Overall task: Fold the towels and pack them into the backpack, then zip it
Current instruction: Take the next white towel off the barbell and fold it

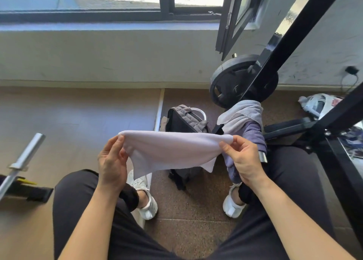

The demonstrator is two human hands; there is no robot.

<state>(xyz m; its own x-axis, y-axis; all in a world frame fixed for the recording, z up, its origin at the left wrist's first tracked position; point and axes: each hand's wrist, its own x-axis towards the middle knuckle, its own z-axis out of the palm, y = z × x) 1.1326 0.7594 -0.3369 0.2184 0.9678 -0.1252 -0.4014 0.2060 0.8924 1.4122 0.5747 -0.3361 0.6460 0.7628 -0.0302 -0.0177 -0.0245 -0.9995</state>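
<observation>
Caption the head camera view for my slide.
Person's left hand and right hand hold a white towel by its upper corners; a dark backpack stands behind it.
</observation>
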